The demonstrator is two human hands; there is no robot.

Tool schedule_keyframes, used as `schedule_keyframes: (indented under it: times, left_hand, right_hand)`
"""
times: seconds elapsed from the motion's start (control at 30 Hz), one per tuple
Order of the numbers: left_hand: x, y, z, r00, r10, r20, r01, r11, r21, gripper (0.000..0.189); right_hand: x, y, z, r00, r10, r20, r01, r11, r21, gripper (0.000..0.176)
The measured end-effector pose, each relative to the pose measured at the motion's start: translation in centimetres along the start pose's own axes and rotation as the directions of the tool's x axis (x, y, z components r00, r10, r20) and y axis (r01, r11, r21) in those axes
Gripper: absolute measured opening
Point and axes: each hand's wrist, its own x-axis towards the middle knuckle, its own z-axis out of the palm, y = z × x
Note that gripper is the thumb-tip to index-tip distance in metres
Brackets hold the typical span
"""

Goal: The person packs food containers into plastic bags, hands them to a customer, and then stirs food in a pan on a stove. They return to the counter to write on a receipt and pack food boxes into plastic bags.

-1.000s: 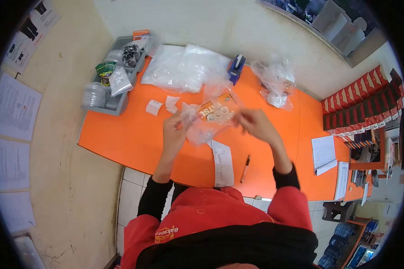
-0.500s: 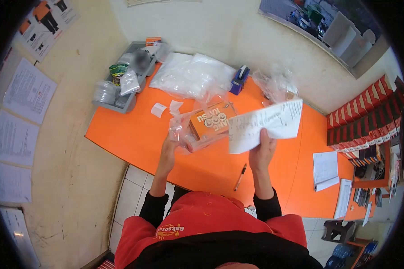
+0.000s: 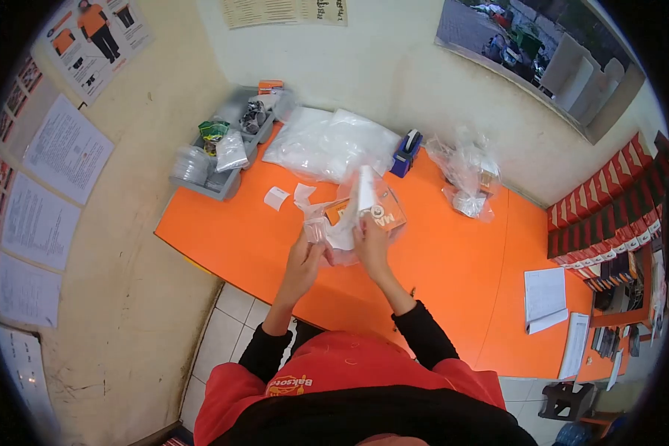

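My left hand (image 3: 302,264) is closed on the near left edge of a clear plastic bag (image 3: 325,231). An orange printed box (image 3: 388,213) lies inside the bag on the orange table (image 3: 453,275). My right hand (image 3: 371,241) pinches a white paper (image 3: 366,192), now partly folded and held upright over the bag's opening, in front of the box. A small white slip (image 3: 276,198) lies to the left of the bag.
At the back left stands a grey divided tray (image 3: 223,182) with lids and packets. Behind the bag are white plastic bags (image 3: 327,141) and a purple tape dispenser (image 3: 406,153). Another clear bag (image 3: 464,167), an open notebook (image 3: 545,297) and stacked red boxes (image 3: 609,201) are to the right.
My right hand has moved left with the paper, from beside the box to over the bag. My left hand has shifted slightly right and still holds the bag's edge.
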Motion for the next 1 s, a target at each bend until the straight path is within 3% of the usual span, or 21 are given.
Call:
schedule_keyframes:
  times: [0.1, 0.2, 0.23, 0.33, 0.37, 0.43, 0.47, 0.57, 0.67, 0.7, 0.77, 0.8, 0.83, 0.87, 0.97, 1.0]
  left_hand:
    - [0.5, -0.4, 0.5, 1.000, -0.011, 0.005, 0.010, 0.993, 0.118, 0.020]
    - [0.6, 0.0, 0.8, 0.999, 0.018, -0.049, -0.006, 0.973, 0.230, 0.020]
    - [0.5, 0.2, 0.8, 0.998, 0.036, -0.056, -0.020, 0.963, 0.270, 0.021]
    - [-0.3, 0.6, 0.6, 0.997, 0.007, -0.077, 0.019, 0.942, 0.336, 0.023]
    - [-0.5, 0.6, 0.6, 0.996, -0.019, -0.086, 0.048, 0.937, 0.346, 0.024]
    - [-0.6, -0.5, 0.2, 0.995, -0.089, -0.041, 0.098, 0.904, 0.417, 0.028]
    - [-0.5, -1.6, 0.0, 0.992, -0.128, -0.018, 0.122, 0.883, 0.453, 0.030]
    - [1.9, -11.3, -1.6, 0.995, -0.090, -0.036, 0.092, 0.764, 0.639, 0.035]
    - [2.4, -20.6, -3.4, 0.962, -0.263, -0.076, 0.246, 0.710, 0.660, 0.033]
    - [2.0, -19.6, -3.3, 0.963, -0.241, -0.116, 0.266, 0.804, 0.532, 0.031]
    - [0.5, -16.4, -3.0, 0.955, -0.224, -0.197, 0.268, 0.933, 0.241, 0.028]
    - [0.2, -12.8, -2.7, 0.946, -0.200, -0.256, 0.265, 0.931, 0.251, 0.026]
    - [0.2, -8.3, -2.4, 0.933, -0.176, -0.314, 0.263, 0.929, 0.260, 0.025]
    - [0.7, -6.0, -2.3, 0.916, -0.153, -0.372, 0.264, 0.927, 0.268, 0.024]
    - [2.9, -6.8, -1.9, 0.991, 0.101, -0.089, -0.088, 0.987, 0.136, 0.024]
    - [3.7, -8.3, -1.7, 0.985, 0.131, -0.111, -0.112, 0.981, 0.160, 0.024]
  right_hand:
    - [1.1, -0.9, 2.0, 0.995, -0.068, 0.068, 0.068, 0.998, 0.008, 0.012]
    - [0.7, 0.3, 4.7, 0.901, 0.119, 0.416, -0.280, 0.894, 0.351, 0.013]
    - [0.6, 0.8, 5.0, 0.913, -0.039, 0.407, -0.052, 0.976, 0.210, 0.016]
    - [2.5, -1.5, 1.4, 0.993, -0.032, 0.115, 0.025, 0.998, 0.057, 0.017]
    - [3.5, -0.2, 1.1, 0.980, -0.194, -0.051, 0.190, 0.979, -0.069, 0.017]
    - [4.7, 0.3, 0.4, 0.972, -0.233, 0.015, 0.233, 0.972, -0.021, 0.018]
    - [4.7, 0.4, 0.2, 0.967, -0.250, 0.047, 0.250, 0.968, 0.005, 0.020]
    - [4.0, 0.8, 1.9, 0.940, 0.140, 0.312, -0.200, 0.965, 0.168, 0.028]
    - [2.1, 1.7, 3.8, 0.941, 0.045, 0.335, -0.069, 0.996, 0.062, 0.037]
    - [1.7, 0.9, 3.7, 0.964, -0.055, 0.260, 0.080, 0.993, -0.087, 0.037]
    - [0.6, -0.1, 3.2, 0.957, 0.023, 0.290, 0.032, 0.982, -0.184, 0.037]
    - [0.2, -0.3, 3.2, 0.951, 0.068, 0.303, 0.004, 0.973, -0.232, 0.037]
    - [0.2, 0.4, 3.8, 0.879, 0.137, 0.457, -0.045, 0.977, -0.208, 0.036]
    - [0.2, 1.5, 4.9, 0.867, 0.064, 0.494, 0.020, 0.986, -0.163, 0.035]
    - [-0.1, 5.1, 7.8, 0.826, -0.185, 0.533, 0.194, 0.980, 0.039, 0.035]
    - [0.2, 5.9, 8.1, 0.826, -0.285, 0.487, 0.245, 0.959, 0.145, 0.036]
